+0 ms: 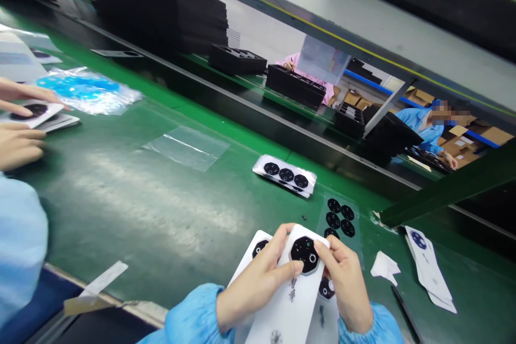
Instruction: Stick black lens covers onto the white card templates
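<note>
Both my hands hold a white phone back cover (pixel 290 301) with a black octagonal camera plate (pixel 305 253) near its top. My left hand (pixel 253 285) grips the cover's left edge, thumb pressed beside the black plate. My right hand (pixel 346 282) grips the right edge, thumb on the plate's right rim. More white covers (pixel 258 250) lie stacked under it. Just beyond, a clear sheet carries several black octagonal stickers (pixel 338 217). A strip with three black plates (pixel 285 174) lies farther out on the green belt (pixel 161 209).
A co-worker's two hands (pixel 18 129) at the left edge handle another white cover. Nearby lie a blue plastic bag (pixel 86 91), a clear film sheet (pixel 186 146), and white peeled liners (pixel 429 269) at right. Black trays (pixel 296 86) sit beyond the rail.
</note>
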`<action>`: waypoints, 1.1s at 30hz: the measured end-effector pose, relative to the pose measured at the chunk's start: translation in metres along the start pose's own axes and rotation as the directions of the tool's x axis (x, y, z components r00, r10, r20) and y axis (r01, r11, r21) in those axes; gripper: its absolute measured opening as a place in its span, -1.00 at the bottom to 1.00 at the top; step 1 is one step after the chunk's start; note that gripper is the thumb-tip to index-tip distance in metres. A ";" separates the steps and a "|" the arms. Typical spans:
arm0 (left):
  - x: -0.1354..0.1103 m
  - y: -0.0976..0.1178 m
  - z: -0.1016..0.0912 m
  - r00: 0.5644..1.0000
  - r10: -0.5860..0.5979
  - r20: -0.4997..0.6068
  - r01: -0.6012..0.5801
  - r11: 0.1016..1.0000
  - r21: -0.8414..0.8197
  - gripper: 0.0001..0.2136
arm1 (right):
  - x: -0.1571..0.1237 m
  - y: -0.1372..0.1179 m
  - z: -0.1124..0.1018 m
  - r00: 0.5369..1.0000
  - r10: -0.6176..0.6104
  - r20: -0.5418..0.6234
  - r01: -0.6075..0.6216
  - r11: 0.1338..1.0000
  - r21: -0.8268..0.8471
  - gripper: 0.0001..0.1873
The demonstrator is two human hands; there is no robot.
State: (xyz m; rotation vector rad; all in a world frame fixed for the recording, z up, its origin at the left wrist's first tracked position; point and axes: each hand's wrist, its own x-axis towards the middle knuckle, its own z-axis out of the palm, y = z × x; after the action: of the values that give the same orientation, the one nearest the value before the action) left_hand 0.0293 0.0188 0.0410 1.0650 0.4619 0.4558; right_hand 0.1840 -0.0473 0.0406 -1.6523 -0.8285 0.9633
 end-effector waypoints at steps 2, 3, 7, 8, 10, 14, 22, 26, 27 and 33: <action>-0.001 0.000 0.002 1.000 0.009 0.010 -0.009 1.000 -0.030 -0.62 | -0.001 -0.005 -0.001 1.000 0.002 0.009 -0.002 1.000 -0.004 -0.53; -0.001 0.000 0.003 1.000 0.017 0.013 -0.017 0.999 -0.034 -0.62 | -0.002 -0.008 -0.001 1.000 -0.004 0.017 0.004 1.000 -0.009 -0.55; 0.002 0.003 0.005 0.998 0.061 0.005 -0.061 0.998 0.031 -0.70 | -0.006 -0.019 -0.001 0.997 -0.040 0.073 0.041 0.999 -0.018 -0.62; 0.003 0.004 0.005 0.997 0.074 -0.020 -0.072 0.995 0.063 -0.75 | -0.006 -0.020 -0.001 0.995 -0.045 0.089 0.047 0.999 -0.013 -0.62; 0.008 0.005 0.005 0.992 0.102 -0.077 -0.092 0.988 0.122 -0.76 | -0.007 -0.019 -0.002 0.991 -0.065 0.117 0.067 0.998 -0.013 -0.62; 0.017 0.005 0.006 0.983 0.143 -0.116 -0.108 0.958 0.265 -0.71 | -0.008 -0.011 -0.004 0.983 -0.150 0.103 0.159 0.983 -0.094 -0.61; 0.025 0.003 0.011 0.963 0.144 -0.228 -0.083 0.962 0.259 -0.70 | -0.006 -0.007 -0.002 0.998 -0.028 0.061 0.030 0.999 -0.038 -0.57; 0.030 -0.001 0.005 0.959 0.121 -0.254 -0.087 0.986 0.142 -0.66 | -0.016 -0.006 -0.007 0.994 0.013 0.106 -0.020 0.998 0.064 -0.56; 0.031 -0.002 0.004 0.958 0.119 -0.262 -0.088 0.988 0.127 -0.66 | -0.021 -0.005 -0.009 0.991 0.022 0.130 -0.030 0.998 0.063 -0.56; 0.032 -0.001 0.003 0.957 0.095 -0.274 -0.081 0.995 0.062 -0.65 | -0.039 0.008 -0.021 0.976 0.094 0.195 -0.107 0.992 0.060 -0.55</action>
State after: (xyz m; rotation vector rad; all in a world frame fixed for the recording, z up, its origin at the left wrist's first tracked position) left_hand 0.0569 0.0346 0.0369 1.0782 0.6780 0.6804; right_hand 0.1856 -0.0919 0.0440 -1.5702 -0.8349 1.2238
